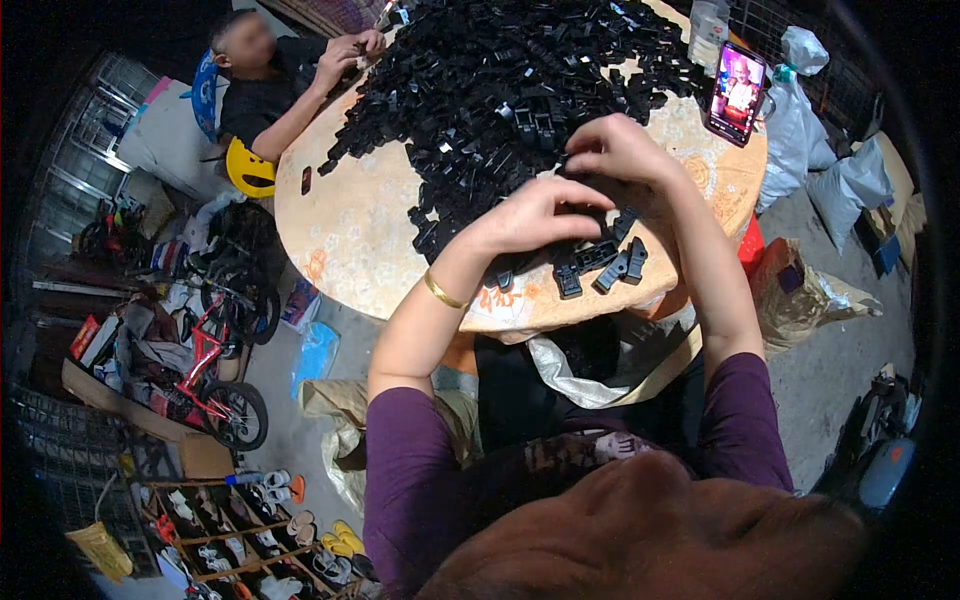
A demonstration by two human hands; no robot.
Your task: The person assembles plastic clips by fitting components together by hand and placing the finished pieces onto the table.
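Note:
A large heap of small black plastic parts covers much of a round table with a patterned, cream-coloured cover. My left hand hovers at the near side of the heap, fingers bent and apart from the thumb, with no part clearly held. Just beyond it, my right hand reaches into the heap's edge with curved, parted fingers; its fingertips lie against dark parts and I make out nothing in them. Several larger black clip-like pieces rest by the table's near edge, below my left hand.
A phone with a lit screen stands at the right, by a clear plastic container. Across the table at left, another person works with both hands at the heap. White sacks stand right; a red bicycle and shoe rack are left.

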